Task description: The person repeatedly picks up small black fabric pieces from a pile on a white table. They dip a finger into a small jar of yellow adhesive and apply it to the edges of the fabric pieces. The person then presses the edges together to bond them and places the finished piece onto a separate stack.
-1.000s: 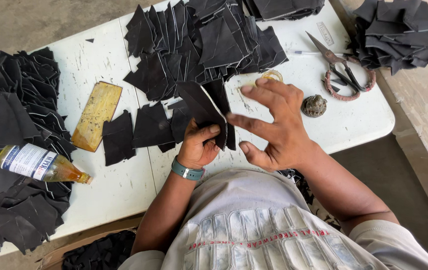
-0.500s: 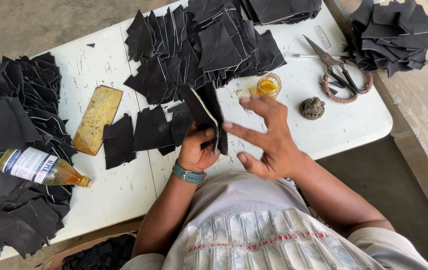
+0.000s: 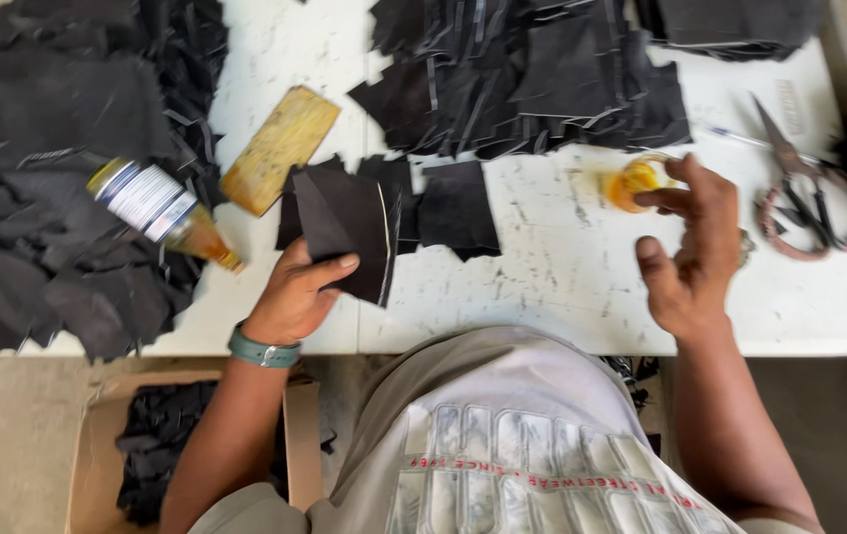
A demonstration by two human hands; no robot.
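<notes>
My left hand [image 3: 295, 295] grips a small stack of black leather pieces [image 3: 349, 229] near the table's front edge, thumb on top. My right hand [image 3: 688, 255] is open with fingers spread, its forefinger reaching to a small clear cup of amber glue [image 3: 629, 182] on the white table [image 3: 552, 287]. More cut black pieces [image 3: 455, 206] lie just behind the held stack.
A large heap of black pieces [image 3: 532, 79] covers the back of the table, another heap [image 3: 48, 168] the left. A glue bottle [image 3: 162, 213] lies on its side beside a yellow wooden block [image 3: 280, 148]. Scissors [image 3: 804, 188] lie at right. A cardboard box of scraps [image 3: 157, 450] sits below.
My right hand left the held stack and moved right to the glue cup. My left hand lowered the stack toward the table. The camera view shifted closer.
</notes>
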